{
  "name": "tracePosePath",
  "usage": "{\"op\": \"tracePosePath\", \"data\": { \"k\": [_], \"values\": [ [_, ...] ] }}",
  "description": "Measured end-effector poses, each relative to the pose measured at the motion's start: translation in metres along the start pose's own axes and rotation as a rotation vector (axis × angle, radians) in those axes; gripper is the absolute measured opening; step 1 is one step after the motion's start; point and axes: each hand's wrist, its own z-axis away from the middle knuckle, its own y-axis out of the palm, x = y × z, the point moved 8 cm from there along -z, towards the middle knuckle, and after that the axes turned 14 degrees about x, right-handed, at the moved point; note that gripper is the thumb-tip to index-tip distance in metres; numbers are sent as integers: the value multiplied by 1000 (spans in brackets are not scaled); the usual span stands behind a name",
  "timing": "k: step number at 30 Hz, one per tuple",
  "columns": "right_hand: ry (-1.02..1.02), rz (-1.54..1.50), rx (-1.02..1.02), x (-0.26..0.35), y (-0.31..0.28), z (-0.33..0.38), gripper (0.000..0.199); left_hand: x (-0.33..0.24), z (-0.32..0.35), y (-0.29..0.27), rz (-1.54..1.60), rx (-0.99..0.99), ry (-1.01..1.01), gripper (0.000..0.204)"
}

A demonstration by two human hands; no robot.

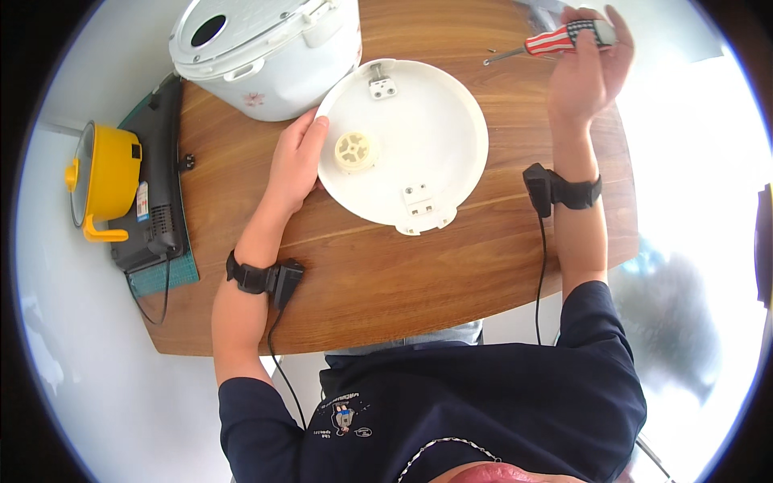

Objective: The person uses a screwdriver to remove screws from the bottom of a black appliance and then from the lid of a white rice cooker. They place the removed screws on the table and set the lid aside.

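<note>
My left hand grips the left rim of a round white plastic lid cover, thumb on top and the other fingers hidden beneath. The cover lies with its hollow inside facing up, showing a cream round vent piece, a hinge fitting at the far edge and a latch fitting at the near edge. At the far right my right hand is closed around the handle of a screwdriver, striped red and white with a dark, star-patterned part. Its metal shaft points left, above the table, apart from the cover.
A white rice cooker with a dark round hole in its top stands behind the cover. On the left, a yellow electric pot rests on a black appliance over a green mat. A tiny screw lies near the screwdriver tip on the wooden table.
</note>
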Motion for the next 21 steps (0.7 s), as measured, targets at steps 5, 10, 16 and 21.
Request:
{"op": "tracePosePath", "data": {
  "k": [5, 10, 16, 21],
  "values": [
    [-3, -87, -56, -50, -24, 9, 39, -1, 3, 0, 16, 14, 5, 44],
    [-3, -79, -133, -76, -51, 18, 38, -6, 4, 2, -15, 43, -62, 43],
    [-11, 138, -59, -72, -43, 17, 35, -3, 3, 0, 3, 5, 17, 41],
    [-55, 217, 8, -55, -30, 15, 34, -5, 3, 2, 10, 4, 31, 41]
  ]
}}
